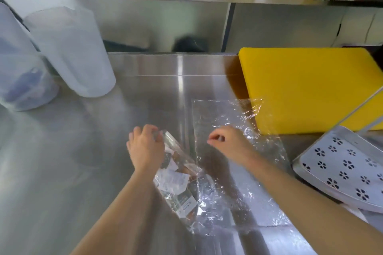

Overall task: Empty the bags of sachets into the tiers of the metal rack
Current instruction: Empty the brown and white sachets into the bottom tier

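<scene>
Working at a broad steel counter (72, 161); at its far right, a yellow cutting board (310, 89); at its far left, two translucent tubs (70, 51), contents blurred; cut off by the right edge, a white perforated tier (342, 163) with a thin metal rod above it, taken to be part of the metal rack, the remainder out of view.

Flat on the counter between hands and board, an empty clear bag (228, 114), crinkled, its far corner lapping the board's left edge; nearer and leftward, the bag of sachets (178, 180), long axis running from far-left to near-right, neck far, bulk near, beside the left forearm.

Grips the neck of that bag with the left hand (145, 147), fingers curled round the film; hovers the right hand (230, 143) over the empty bag, fingers loosely curled, thumb near forefinger; cannot tell whether any film is pinched there.

Judged: tier lies right of both hands, nearer the right arm, while the full bag sits in the left; calls for a carry across to the right; sachet print too smeared to read; bag mouth, sealed or open, not made out.
</scene>
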Motion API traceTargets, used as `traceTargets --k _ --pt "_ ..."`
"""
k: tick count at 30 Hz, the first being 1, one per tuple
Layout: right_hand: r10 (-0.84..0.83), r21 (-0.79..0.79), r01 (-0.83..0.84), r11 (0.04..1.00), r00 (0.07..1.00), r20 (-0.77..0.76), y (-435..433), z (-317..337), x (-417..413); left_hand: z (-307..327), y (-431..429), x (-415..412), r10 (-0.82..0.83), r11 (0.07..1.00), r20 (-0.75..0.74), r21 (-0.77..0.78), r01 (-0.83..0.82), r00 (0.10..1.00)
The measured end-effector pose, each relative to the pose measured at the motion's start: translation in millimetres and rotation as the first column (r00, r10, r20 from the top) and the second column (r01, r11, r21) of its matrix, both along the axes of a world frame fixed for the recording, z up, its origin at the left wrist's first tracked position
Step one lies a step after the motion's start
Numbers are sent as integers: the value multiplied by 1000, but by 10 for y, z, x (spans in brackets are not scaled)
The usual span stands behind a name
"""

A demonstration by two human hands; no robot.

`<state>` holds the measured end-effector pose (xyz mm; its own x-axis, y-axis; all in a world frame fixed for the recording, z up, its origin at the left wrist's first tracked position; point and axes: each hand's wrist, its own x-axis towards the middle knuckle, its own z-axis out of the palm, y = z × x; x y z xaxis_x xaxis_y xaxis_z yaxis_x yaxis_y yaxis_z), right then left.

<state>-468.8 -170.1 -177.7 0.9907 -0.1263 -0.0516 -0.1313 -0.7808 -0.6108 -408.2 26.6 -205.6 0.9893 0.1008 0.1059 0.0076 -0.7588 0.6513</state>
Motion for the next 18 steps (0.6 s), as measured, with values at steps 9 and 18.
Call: traceTargets --k 9,18 --pt "261 -189 -357 915 879 -399 47 -449 -84 -322 558 182 -75 984 -632 -171 -45 772" --pt "297 65 -310 948 796 -527 -35 -382 -106 -305 524 336 26 995 -369 -80 -59 929"
